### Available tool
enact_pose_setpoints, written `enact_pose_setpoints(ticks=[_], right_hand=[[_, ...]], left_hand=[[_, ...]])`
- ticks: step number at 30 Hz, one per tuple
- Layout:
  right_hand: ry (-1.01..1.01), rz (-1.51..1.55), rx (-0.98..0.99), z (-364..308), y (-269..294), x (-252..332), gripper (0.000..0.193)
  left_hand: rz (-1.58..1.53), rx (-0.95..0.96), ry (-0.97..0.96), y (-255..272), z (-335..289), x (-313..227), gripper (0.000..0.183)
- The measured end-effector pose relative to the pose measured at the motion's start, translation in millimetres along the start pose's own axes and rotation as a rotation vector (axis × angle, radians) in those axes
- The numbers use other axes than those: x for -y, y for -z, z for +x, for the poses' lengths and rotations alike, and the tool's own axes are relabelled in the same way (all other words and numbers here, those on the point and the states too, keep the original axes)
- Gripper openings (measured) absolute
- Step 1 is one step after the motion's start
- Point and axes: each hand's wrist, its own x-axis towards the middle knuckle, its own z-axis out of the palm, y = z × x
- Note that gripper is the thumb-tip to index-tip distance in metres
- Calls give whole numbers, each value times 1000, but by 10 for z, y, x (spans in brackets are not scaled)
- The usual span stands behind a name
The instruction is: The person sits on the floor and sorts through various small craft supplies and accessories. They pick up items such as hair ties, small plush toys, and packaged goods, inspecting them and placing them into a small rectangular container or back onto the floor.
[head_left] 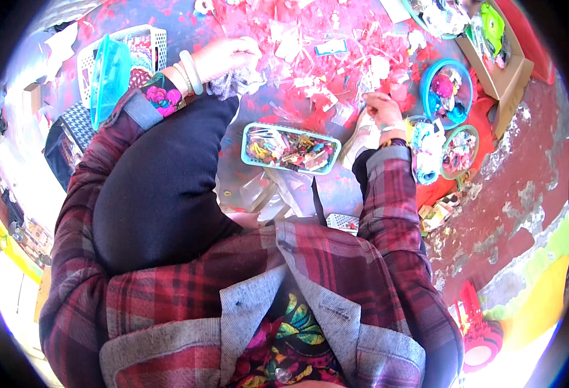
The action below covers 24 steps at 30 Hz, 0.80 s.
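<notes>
My left hand (231,53), with a white bangle at the wrist, is closed just above a lilac-grey fuzzy piece of cloth (238,83) by my bent knee. Glare hides what its fingers hold, if anything. My right hand (382,110) reaches in above a pale shoe (360,141), thumb and fingers drawn together. Anything pinched there is too small to make out. Between my arms stands a light-blue rectangular basket (249,155) of small colourful bits, such as clips and trinkets.
Scraps and clear wrappers litter the red-splashed grey surface (271,107). A blue round basin (424,97) and a green round basket (476,145) stand at right, beyond them a cardboard box (516,84). A white basket (158,48) with a turquoise basin (106,81) sits at left.
</notes>
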Motion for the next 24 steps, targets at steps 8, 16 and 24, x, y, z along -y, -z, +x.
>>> enact_pose_setpoints(ticks=[8, 16, 24], right_hand=[[9, 351, 159, -162, -172, 128, 4], [-14, -803, 509, -252, -593, -241, 31], [391, -1223, 503, -941, -1223, -569, 25]], left_hand=[[9, -13, -83, 12, 58, 187, 19], [-5, -9, -58, -22, 121, 198, 24], [-12, -9, -90, -5, 124, 232, 23]])
